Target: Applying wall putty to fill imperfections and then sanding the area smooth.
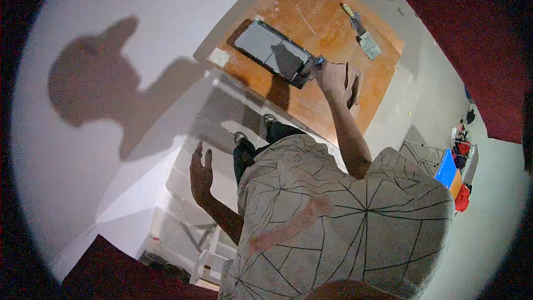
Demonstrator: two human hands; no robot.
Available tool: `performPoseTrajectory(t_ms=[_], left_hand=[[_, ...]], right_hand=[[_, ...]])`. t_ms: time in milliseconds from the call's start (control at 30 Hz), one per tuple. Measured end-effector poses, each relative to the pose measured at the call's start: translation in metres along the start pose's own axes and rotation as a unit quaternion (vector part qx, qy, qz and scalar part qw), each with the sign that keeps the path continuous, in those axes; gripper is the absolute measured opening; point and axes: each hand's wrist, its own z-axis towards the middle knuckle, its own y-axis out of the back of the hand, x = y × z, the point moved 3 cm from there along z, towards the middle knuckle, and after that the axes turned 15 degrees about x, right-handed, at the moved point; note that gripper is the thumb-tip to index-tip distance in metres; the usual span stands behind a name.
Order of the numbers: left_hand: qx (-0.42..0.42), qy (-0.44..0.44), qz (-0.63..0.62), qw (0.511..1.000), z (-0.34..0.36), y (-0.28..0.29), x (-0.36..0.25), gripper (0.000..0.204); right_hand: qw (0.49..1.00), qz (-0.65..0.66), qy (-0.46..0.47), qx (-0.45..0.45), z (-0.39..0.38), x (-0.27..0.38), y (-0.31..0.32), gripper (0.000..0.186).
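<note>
A shallow, rectangular black-rimmed tray (266, 72) with a pale grey surface lies on an orange-brown board (327, 19). At the tray's near right end, my right hand (340, 82) is closed around a small dark thing with a blue part (318, 61); its kind is not clear. A dark shadow falls across the tray's surface there. My left hand (201, 174) is held in the air to the left, fingers spread, touching nothing. Farther right on the board lies a wide-bladed scraper (368, 44) with a pale handle.
A white wall (161, 28) with my shadow on it stands on the left. My shoes (240, 137) show on the pale floor below the board. A white stool or frame (210, 261) is at lower left. A rack with red and blue things (446, 169) stands at the right.
</note>
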Motion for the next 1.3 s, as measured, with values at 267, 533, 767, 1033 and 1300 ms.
performPoseTrajectory(t_ms=[267,533,767,1033,1300], left_hand=[[-0.013,0.026,0.037,0.999,-0.002,0.000,-0.028,0.057],[0.014,-0.023,0.073,0.997,0.028,-0.012,-0.080,0.056],[0.063,-0.047,0.115,0.990,0.059,-0.007,-0.094,0.055],[0.053,-0.122,0.147,0.980,0.124,0.034,-0.139,0.050],[0.079,-0.137,0.166,0.973,0.178,0.015,-0.115,0.056]], right_hand=[[0.983,0.140,0.074,-0.093,-0.009,-0.003,0.045,0.036],[0.958,0.263,-0.010,-0.114,0.001,-0.044,0.007,0.036],[0.940,0.305,0.006,-0.150,0.005,-0.034,-0.008,0.025],[0.983,0.113,0.082,-0.119,0.031,-0.024,-0.049,0.017],[0.997,0.029,0.059,0.029,0.056,0.008,-0.044,0.023]])
